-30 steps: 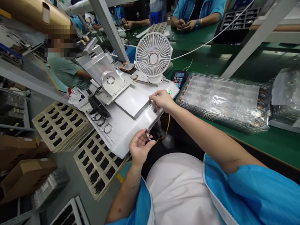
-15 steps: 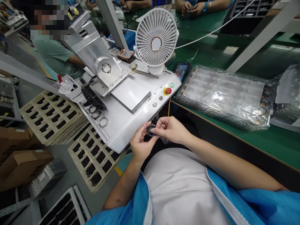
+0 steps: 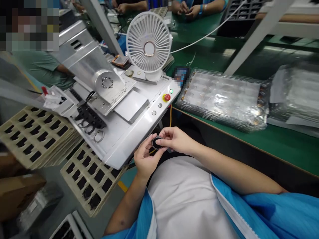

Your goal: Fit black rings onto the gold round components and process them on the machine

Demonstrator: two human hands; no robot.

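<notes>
A round black watch case with a thin pale rim is held between my two hands, in front of my belly. My left hand grips its left and lower edge, fingers curled and thumb beneath. From the other side my right hand is closed at it, the thumb lying across the dark face and hiding part of it. Two similar round black pieces sit in pockets of the beige tray at lower left.
Before me stands a white machine with a red emergency button and a metal fixture. On it are a white fan and metal rings. Clear plastic trays are stacked right; beige trays left. Co-workers sit beyond.
The view has swung a little, so the surroundings sit further left. Both hands stay on the watch case, and its face has turned slightly.
</notes>
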